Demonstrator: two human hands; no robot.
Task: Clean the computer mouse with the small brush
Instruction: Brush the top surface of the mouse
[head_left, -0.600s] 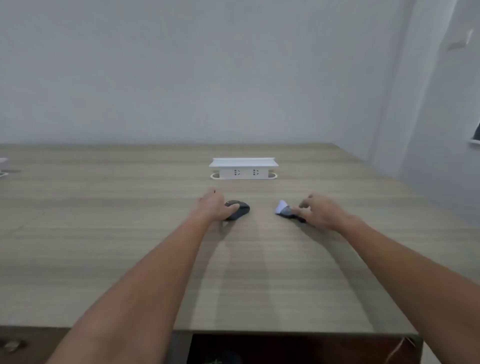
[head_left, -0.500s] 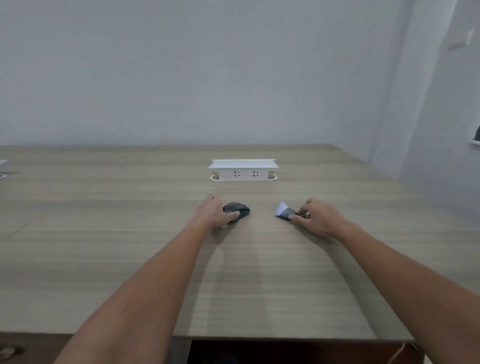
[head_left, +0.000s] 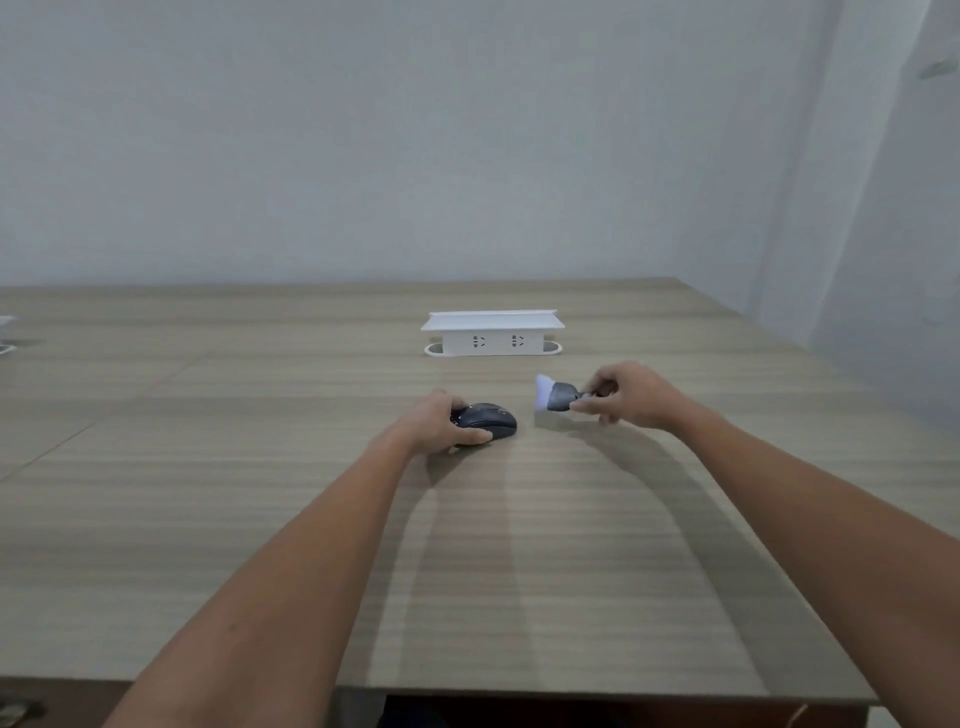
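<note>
A dark grey computer mouse (head_left: 491, 418) lies on the wooden table (head_left: 260, 493) near its middle. My left hand (head_left: 434, 423) grips the mouse from its left side, thumb along the near edge. The small brush (head_left: 556, 396) has a grey body and white bristles pointing left. It hangs just above the table to the right of the mouse, a short gap apart. My right hand (head_left: 631, 395) pinches the brush's handle end with its fingertips.
A white socket box (head_left: 492, 333) stands on the table behind the mouse and brush. A small white object (head_left: 6, 332) shows at the far left edge. The table's right edge runs close to the wall (head_left: 883, 260).
My right hand has lifted the brush off the table and turned its bristles towards the mouse. My left hand has closed further around the mouse.
</note>
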